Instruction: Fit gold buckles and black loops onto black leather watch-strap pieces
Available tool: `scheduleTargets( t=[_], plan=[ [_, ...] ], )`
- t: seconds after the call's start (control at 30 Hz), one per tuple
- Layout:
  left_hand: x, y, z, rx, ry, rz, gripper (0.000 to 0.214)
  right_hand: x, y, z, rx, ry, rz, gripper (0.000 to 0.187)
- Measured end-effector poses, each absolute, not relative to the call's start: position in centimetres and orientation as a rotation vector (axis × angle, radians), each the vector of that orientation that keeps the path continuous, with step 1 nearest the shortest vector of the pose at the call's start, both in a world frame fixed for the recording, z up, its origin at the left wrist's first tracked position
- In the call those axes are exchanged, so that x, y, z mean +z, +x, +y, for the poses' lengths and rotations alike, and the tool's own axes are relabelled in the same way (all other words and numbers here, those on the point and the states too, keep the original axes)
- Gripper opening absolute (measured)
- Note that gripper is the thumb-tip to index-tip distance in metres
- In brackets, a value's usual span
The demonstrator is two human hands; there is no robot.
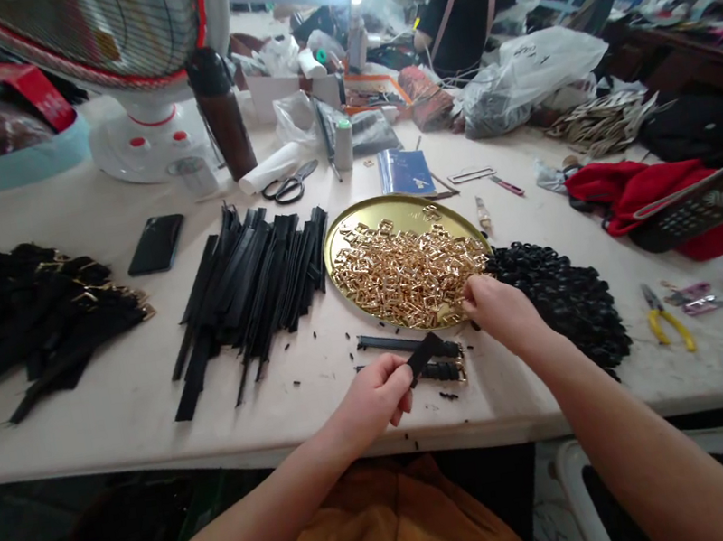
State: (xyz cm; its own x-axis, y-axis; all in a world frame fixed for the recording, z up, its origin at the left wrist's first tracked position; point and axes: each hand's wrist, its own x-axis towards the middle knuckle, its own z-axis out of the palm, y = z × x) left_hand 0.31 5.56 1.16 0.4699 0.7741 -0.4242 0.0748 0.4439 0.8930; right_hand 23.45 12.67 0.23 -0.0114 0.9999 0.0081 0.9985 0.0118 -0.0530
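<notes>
Right hand at the buckles, left hand on a strap

The gold tray (pixel 393 207) sits on the bench (pixel 330 417), heaped with gold-toned metal buckles (pixel 403 273). At its near right rim is the person's right hand (pixel 501 308), the nearer hand to the heap, its fingers curled in against the buckles there; I can't tell from here whether they have closed on one.

Just in front of the tray, the left hand (pixel 384 388) pinches a short black strap (pixel 425 356) between thumb and fingers. The strap's long axis slants away from the person and rightward, its free end toward the tray's near right side, so the buckles lie beyond it and the right hand sits past that end.

Beneath the held strap, two buckled straps (pixel 379 342) lie side by side, near the tray. Black strips (pixel 253 278) are spread left of the tray; a pile of small black loops (pixel 559 303) is just right of it.
</notes>
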Motion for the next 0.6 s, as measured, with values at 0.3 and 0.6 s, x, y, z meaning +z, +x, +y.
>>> scheduleTargets(
  t=[0.3, 0.6],
  plan=[
    [2.2, 1.0, 4.3, 0.695, 1.005, 0.895, 0.027, 2.7, 18.3, 4.6, 1.413, -1.431, -0.949, 0.03],
    [2.1, 1.3, 2.7, 0.697, 1.331, 1.083, 0.019, 1.8, 15.1, 0.3, 1.355, -1.4, -1.004, 0.022]
  ],
)
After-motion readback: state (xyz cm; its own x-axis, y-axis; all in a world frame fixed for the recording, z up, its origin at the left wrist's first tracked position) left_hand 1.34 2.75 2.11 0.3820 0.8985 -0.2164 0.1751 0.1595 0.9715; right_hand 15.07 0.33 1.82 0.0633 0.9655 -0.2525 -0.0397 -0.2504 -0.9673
